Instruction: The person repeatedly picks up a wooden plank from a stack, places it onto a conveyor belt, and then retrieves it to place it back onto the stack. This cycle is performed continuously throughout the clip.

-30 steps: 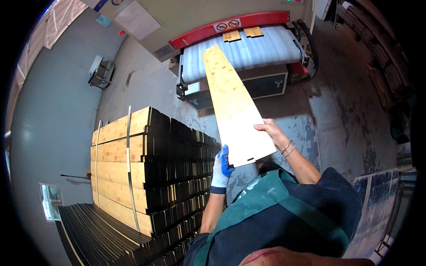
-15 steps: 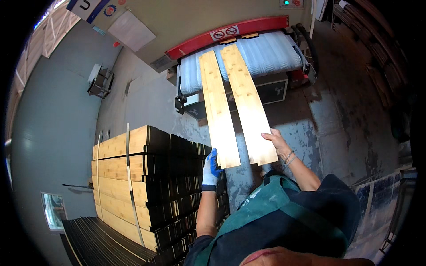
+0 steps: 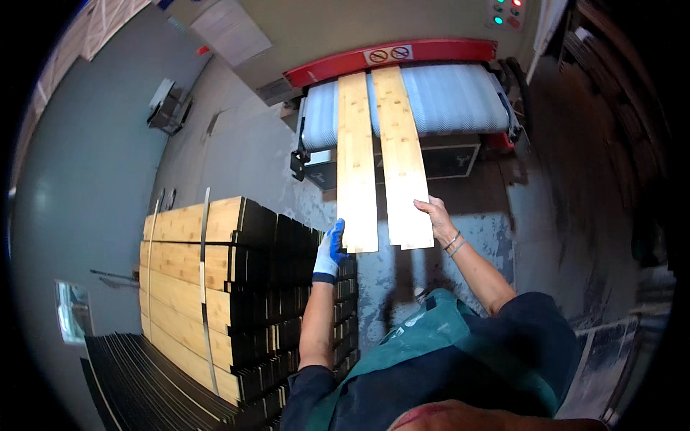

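Two long bamboo planks (image 3: 357,165) lie side by side with a narrow gap, pointing away from me. My left hand (image 3: 330,250), in a white and blue glove, grips the near end of the left plank by its outer edge. The right plank (image 3: 402,158) is held near its close end by my bare right hand (image 3: 435,218), thumb on top. Both far ends rest on the pale blue ribbed conveyor belt (image 3: 456,97), reaching the red bar (image 3: 323,68) of the machine. Under the planks, my fingers are partly hidden.
A strapped stack of bamboo planks (image 3: 188,260) with dark ends stands at my left. Dark boards (image 3: 144,381) lie in front of it. Lit buttons (image 3: 507,11) are on the machine's face. More stacked boards (image 3: 611,86) line the far right.
Both planks have moved forward, their far ends now at the red bar. My hands have travelled with them. The pieces under the bar are no longer visible. A red light now shows on the panel.
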A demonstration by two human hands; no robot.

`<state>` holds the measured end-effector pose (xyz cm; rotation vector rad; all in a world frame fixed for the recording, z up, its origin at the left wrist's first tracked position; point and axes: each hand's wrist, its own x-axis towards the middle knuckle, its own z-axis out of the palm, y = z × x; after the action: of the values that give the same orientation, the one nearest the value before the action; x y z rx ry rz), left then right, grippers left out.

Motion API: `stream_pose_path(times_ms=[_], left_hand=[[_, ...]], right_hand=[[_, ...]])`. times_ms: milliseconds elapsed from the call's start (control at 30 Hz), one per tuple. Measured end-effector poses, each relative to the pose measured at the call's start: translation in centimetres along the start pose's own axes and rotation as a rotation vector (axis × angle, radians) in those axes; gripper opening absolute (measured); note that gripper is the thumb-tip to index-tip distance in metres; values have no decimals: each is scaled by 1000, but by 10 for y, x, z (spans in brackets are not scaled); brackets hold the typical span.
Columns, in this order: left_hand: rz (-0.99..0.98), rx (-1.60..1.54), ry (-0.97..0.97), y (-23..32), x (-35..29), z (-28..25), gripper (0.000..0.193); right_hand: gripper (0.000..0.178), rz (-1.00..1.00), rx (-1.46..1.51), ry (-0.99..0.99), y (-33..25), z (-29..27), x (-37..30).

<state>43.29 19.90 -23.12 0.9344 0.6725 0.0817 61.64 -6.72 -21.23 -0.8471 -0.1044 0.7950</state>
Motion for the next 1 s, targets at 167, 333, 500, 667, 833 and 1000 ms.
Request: stream_pose_path(times_ms=[167,333,500,667,833,1000], left_hand=[[307,163,38,-35,23,-57,50],[58,52,94,3,22,-8,48],[129,-460,25,-19,52,-4,39],[144,-244,46,-7,-13,3,46],[484,-359,-238,-16,-119,7,49],[853,149,287,44,-390,41,53]], right_hand=[[32,89,-23,-111,19,4,29],[29,86,-21,-129,4,-36,56],[43,147,78,-162,-2,-45,78],[40,112,4,-230,-16,-49,74],[28,-191,-607,185,-91,-143,111],[40,-153,-436,-152,-80,115,33]])
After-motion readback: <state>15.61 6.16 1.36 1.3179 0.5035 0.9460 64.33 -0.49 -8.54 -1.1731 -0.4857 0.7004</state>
